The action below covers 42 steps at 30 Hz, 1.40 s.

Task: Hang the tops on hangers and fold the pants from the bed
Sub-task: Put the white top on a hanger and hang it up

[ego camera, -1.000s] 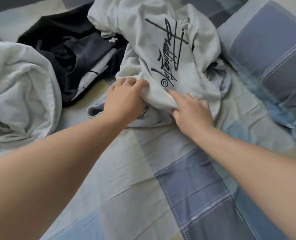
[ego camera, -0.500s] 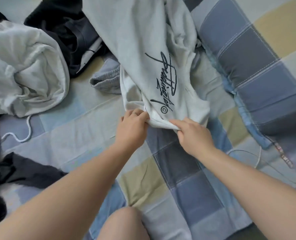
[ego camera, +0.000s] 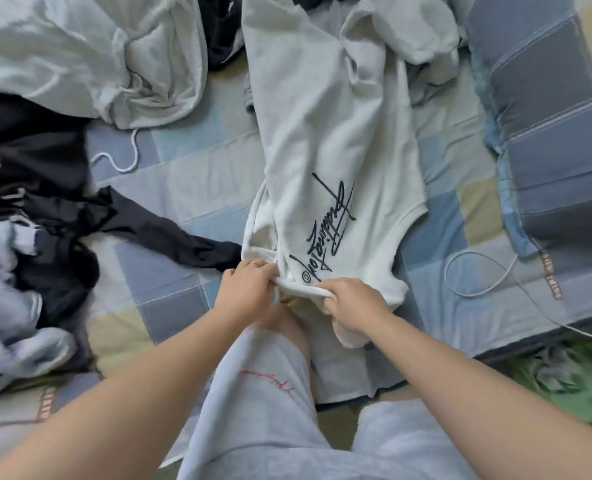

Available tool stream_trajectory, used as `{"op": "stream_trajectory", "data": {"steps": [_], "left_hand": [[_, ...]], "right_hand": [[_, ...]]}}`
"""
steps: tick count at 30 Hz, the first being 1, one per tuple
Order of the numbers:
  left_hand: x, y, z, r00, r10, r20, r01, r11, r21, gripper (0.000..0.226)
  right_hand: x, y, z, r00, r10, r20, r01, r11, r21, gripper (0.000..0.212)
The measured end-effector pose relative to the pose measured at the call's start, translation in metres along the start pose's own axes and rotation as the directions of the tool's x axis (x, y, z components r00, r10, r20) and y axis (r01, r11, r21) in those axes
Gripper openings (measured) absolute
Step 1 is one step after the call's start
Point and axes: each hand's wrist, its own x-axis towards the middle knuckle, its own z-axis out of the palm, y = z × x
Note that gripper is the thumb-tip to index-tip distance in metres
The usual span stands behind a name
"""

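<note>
A light grey garment (ego camera: 322,133) with black script lettering stretches down the checked bed (ego camera: 190,174) toward me. My left hand (ego camera: 249,289) and my right hand (ego camera: 353,303) both grip its near hem, side by side, just above my knee. Its far end is bunched at the top of the view. No hanger is in view.
A crumpled white hoodie (ego camera: 90,53) with a drawstring lies at the back left. Black clothes (ego camera: 45,188) and pale ones (ego camera: 7,289) are piled on the left. A checked pillow (ego camera: 547,109) lies at the right, with a white cable (ego camera: 478,271) beside it.
Both hands have pulled the grey garment toward me along the bed, stretching it out. More of the left clothes pile and my knee have come into view.
</note>
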Motion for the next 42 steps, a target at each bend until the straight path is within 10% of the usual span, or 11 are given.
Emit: {"op": "stream_trajectory", "data": {"steps": [10,17,23,33,42], "left_hand": [[0.134,-0.015,-0.061,0.956,-0.178,-0.234,0.076,0.918,-0.388,0.049],[0.224,-0.026,-0.074,0.960,-0.279,0.004,0.167,0.563,-0.810,0.065],[0.235,-0.026,-0.058,0.988,-0.143,-0.064,0.022,0.529,-0.848,0.044],[0.175,0.041,-0.060,0.975,0.061,-0.212,-0.182,0.765,-0.618,0.036],[0.105,0.095,-0.001,0.948,0.308,0.080,-0.282,0.930,-0.236,0.032]], "right_hand": [[0.145,-0.022,-0.142,0.907,-0.040,-0.420,0.031,0.999,-0.029,0.066],[0.256,-0.085,-0.200,0.876,0.103,-0.472,-0.163,0.983,-0.088,0.108],[0.288,-0.084,-0.216,0.839,0.061,-0.540,-0.201,0.958,-0.205,0.057],[0.178,0.007,-0.214,0.713,0.143,-0.686,0.010,0.977,0.215,0.033],[0.032,0.108,-0.080,0.674,0.515,-0.530,-0.138,0.792,0.595,0.028]]}}
